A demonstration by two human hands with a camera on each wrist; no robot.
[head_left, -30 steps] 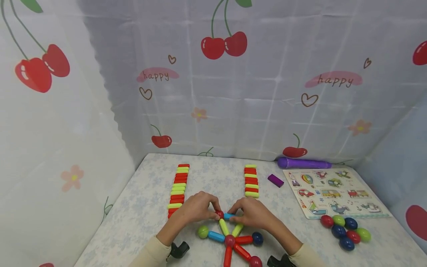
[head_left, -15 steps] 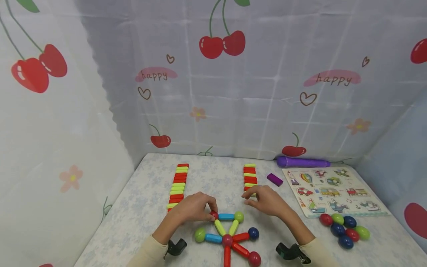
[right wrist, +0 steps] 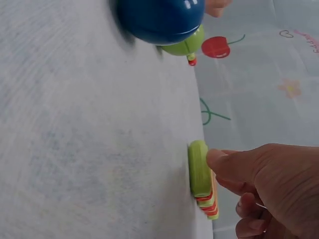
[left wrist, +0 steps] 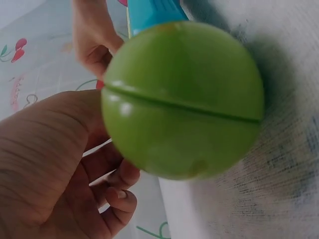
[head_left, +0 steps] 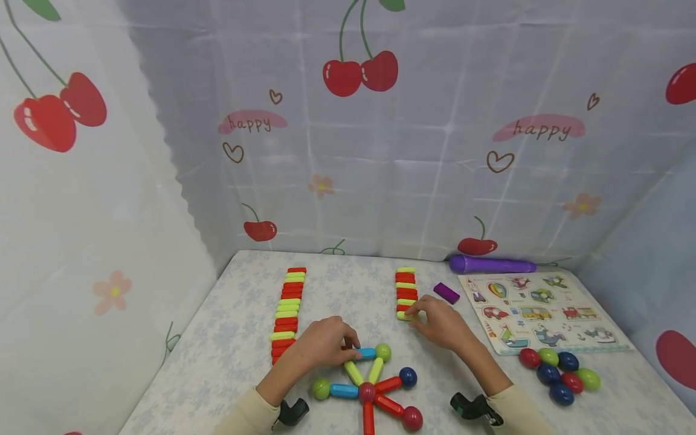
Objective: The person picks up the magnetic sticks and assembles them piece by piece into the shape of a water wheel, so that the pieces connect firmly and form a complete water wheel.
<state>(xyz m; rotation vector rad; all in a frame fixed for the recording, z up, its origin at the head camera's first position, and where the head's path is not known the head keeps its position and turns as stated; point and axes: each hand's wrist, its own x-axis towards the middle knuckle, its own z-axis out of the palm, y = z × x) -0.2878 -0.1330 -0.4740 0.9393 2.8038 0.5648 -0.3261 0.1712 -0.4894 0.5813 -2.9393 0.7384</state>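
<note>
A star-like figure of magnetic rods and balls lies on the table, with a red ball at its hub. My left hand is at its upper left corner, where thumb and fingers pinch a smaller red ball, now hidden behind them, beside the blue rod. A green ball of the figure blocks much of the left wrist view. My right hand is at the near end of the right-hand row. Its thumb and index finger pinch the yellow-green rod there.
Another row of red and yellow-green rods lies to the left. A purple block, a purple tube and a picture board lie at the right. Several loose balls sit before the board. A cherry-print curtain stands behind.
My right hand has let go of the figure's upper right corner and moved away to the rod row, where it now takes hold of a yellow-green rod. My left hand stays at the upper left corner.
</note>
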